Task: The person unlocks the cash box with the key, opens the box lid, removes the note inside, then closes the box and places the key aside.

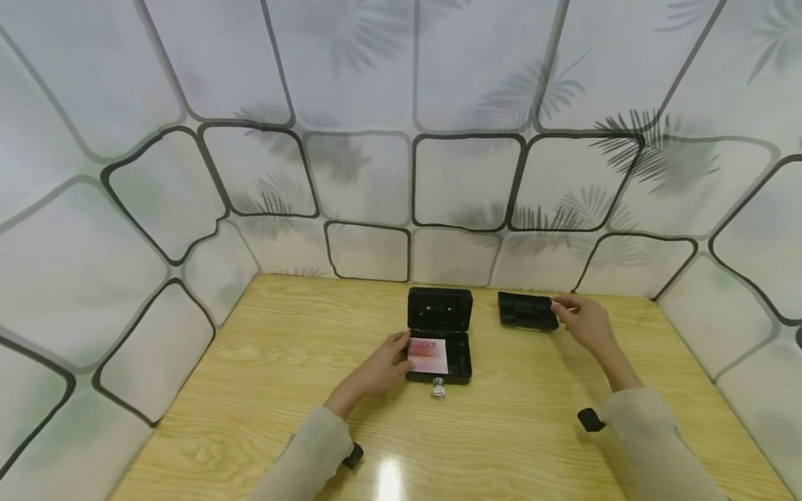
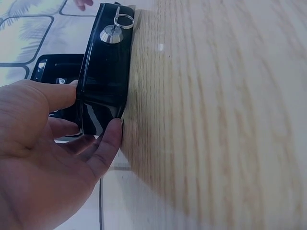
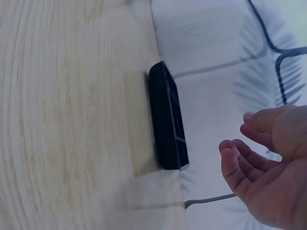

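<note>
A small black cash box (image 1: 460, 358) stands on the table with its lid (image 1: 440, 309) raised at the back. Inside, on the left, lies a pinkish-red banknote (image 1: 429, 356) reading 100. My left hand (image 1: 376, 365) grips the box's left side, thumb at the rim and fingers (image 2: 109, 141) along the wall. A key with a ring (image 2: 124, 21) sits in the front lock (image 2: 111, 34). Farther right, a black compartment tray (image 1: 528, 311) rests on the table. Beside its right end is my right hand (image 1: 585, 323), loosely curled and apart from the tray in the right wrist view.
The wooden table (image 1: 263, 390) ends at a patterned wall covering (image 1: 363, 174) at the back, with more of it on both sides. The tray stands close to the back edge. Black wrist devices (image 1: 591, 419) sit at both sleeves.
</note>
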Demonstrator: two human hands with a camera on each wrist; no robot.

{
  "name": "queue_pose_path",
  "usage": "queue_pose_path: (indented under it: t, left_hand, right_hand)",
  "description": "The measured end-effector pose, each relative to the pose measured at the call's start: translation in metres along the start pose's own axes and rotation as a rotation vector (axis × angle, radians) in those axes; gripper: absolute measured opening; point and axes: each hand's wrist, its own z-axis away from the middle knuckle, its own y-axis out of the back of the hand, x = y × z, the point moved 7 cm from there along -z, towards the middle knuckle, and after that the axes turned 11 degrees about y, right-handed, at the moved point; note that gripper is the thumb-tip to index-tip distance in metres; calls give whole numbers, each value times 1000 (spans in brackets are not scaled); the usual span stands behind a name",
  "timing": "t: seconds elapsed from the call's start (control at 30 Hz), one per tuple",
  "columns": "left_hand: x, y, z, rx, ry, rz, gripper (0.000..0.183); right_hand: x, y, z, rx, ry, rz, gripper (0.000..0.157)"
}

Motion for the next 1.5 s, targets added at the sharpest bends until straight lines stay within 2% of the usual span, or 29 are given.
queue_pose_path:
  t: [0.27, 0.53, 0.93, 1.5]
  left_hand:
    - [0, 0, 1, 3, 4, -5, 64]
    - [-1, 0, 0, 0, -1, 0, 64]
    - [-1, 0, 0, -1, 5, 7, 64]
    - [-3, 1, -1, -1, 10, -1, 64]
  right_hand:
    - [-27, 3, 3, -10, 53, -16, 39]
    - [-50, -4, 10, -11, 77, -96, 36]
    - [-74, -47, 20, -114, 68, -248, 37]
    - [-122, -96, 20, -222, 100, -321, 34]
